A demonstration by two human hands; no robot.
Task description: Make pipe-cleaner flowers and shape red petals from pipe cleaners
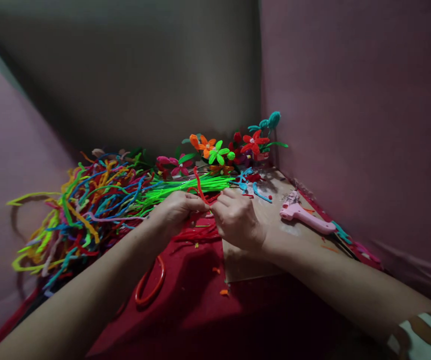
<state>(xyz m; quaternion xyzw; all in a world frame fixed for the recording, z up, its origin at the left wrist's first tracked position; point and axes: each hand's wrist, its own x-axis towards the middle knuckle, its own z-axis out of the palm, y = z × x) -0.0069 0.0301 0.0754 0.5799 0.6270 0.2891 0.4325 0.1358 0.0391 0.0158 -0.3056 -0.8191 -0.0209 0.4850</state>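
Over the middle of the table, my left hand [178,210] and my right hand [240,220] meet almost fingertip to fingertip. Both are closed in a pinch on a red pipe cleaner [198,182], whose one end bends up above the fingers. The part between the fingertips is mostly hidden. Just behind my hands lies a bundle of bright green pipe cleaners [208,184]. More red pipe cleaners [196,234] rest on the table below my fingers.
A large tangled heap of coloured pipe cleaners [88,205] fills the left. Pipe-cleaner flowers [219,152] stand at the back. On the right, a pink-handled tool [309,218] lies across a brown board [253,265]. A glossy red loop [163,275] sits on the red cloth [185,310].
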